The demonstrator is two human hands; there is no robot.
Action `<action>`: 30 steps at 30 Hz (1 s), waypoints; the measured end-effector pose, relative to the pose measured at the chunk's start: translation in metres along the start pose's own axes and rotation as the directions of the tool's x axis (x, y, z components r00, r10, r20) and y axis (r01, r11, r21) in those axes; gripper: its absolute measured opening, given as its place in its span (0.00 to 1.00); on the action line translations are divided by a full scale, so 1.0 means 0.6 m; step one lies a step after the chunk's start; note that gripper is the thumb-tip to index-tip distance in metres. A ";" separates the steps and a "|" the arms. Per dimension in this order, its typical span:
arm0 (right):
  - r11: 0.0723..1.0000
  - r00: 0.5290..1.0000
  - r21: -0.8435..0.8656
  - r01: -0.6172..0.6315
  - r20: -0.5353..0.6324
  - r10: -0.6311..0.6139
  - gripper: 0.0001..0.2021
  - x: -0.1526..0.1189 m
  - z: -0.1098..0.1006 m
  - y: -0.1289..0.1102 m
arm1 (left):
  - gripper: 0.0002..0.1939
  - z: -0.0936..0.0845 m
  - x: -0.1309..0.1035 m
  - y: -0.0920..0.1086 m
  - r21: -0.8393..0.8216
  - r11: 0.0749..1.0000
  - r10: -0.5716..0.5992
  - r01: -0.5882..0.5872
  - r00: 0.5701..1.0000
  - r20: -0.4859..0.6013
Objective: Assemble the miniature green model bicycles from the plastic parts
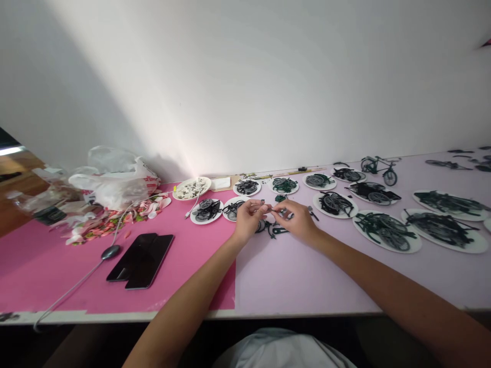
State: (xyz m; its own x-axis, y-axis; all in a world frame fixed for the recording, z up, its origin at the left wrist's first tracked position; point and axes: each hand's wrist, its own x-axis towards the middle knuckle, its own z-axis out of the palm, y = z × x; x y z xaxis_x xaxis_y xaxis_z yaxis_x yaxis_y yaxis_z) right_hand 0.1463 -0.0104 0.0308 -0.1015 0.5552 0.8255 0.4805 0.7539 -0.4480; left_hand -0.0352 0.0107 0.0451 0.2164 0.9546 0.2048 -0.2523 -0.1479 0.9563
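white wall (245, 92) is seen behind a tabletop (307, 281) covered in pink at left, lilac at right. small dark part (270, 208) is held up between left hand (248, 221) and right hand (297, 217), just over loose bicycle parts (279, 231) on the lilac side near the colour seam; exact shape too small to tell. fingers of both hands are pinched on it, thumb against forefinger. white plates (475, 245) loaded with black and dark green bicycle parts are spread around, mostly to the right. one model bicycle (377, 164) is stood upright near the wall. at left, black phones (146, 266) are overlapped beside a dark oval device (111, 252) on a cable; pink petals (115, 222) are heaped by a plastic bag (115, 179).
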 end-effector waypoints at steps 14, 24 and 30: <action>1.000 1.000 -0.006 -0.003 0.011 0.003 0.05 0.006 -0.005 -0.007 | 0.32 -0.002 0.001 -0.007 -0.149 0.979 -0.127 0.138 0.988 0.084; 0.994 0.994 -0.044 0.100 -0.029 -0.101 0.06 0.013 -0.011 -0.008 | 0.28 -0.003 -0.001 -0.013 -0.225 0.960 -0.141 0.169 0.981 0.135; 0.998 0.997 -0.001 0.069 -0.019 -0.069 0.06 0.013 -0.011 -0.016 | 0.31 -0.001 -0.003 -0.004 -0.229 0.954 -0.165 0.194 0.977 0.137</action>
State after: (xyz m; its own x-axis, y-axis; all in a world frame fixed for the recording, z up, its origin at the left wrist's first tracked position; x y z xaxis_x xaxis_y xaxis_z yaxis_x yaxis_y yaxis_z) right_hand 0.1465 -0.0155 0.0437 -0.1178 0.4950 0.8609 0.4732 0.7902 -0.3895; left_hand -0.0354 0.0093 0.0424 0.3827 0.9212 0.0706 -0.4150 0.1031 0.9040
